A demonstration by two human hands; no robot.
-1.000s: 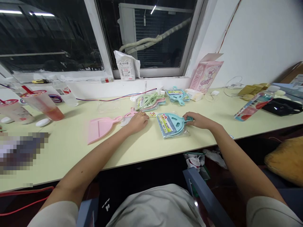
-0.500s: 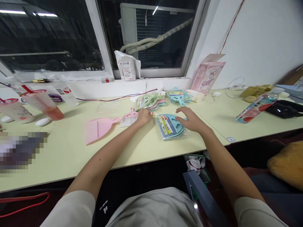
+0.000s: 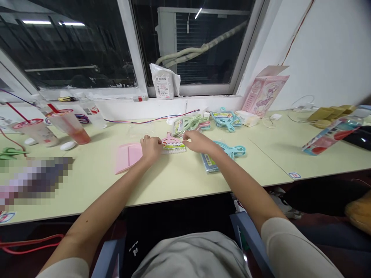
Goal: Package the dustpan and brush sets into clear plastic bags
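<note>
Both grips, left hand [image 3: 151,149] and right hand [image 3: 199,142], pinch opposite ends of the label [image 3: 174,145], its long axis crosswise over the pink brush [image 3: 168,136].

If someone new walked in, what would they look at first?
Probably the left hand and right hand, at either end of a printed label card over a pink-handled brush mid-desk. Then the pink dustpan on the left and the light-blue dustpan set on the right. A pink box stands right of the window.

white wall [image 3: 333,50] | white-framed dark window [image 3: 95,46] | bright light streaks [image 3: 37,22] | pale-yellow table [image 3: 176,179] | blue-grey armrest [image 3: 251,234]
</note>
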